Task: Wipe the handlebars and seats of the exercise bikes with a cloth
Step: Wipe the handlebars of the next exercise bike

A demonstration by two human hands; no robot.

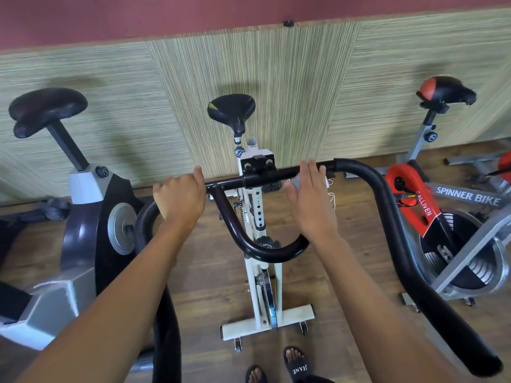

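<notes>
A white exercise bike stands straight ahead with a black handlebar (pixel 367 183) across the middle and a black seat (pixel 231 107) behind it. My left hand (pixel 179 197) grips the left part of the bar, fingers curled over it. My right hand (pixel 309 197) lies on the bar right of the centre clamp, fingers fairly straight, pressing a grey cloth (pixel 297 183) against the bar. Only a small edge of the cloth shows under the palm.
A grey and black bike (pixel 83 217) with a black seat (pixel 45 110) stands at the left. A red spinner bike (pixel 431 211) with a red and black seat (pixel 445 91) stands at the right. A striped wall panel runs behind. My sandalled feet (pixel 297 364) stand on the wooden floor.
</notes>
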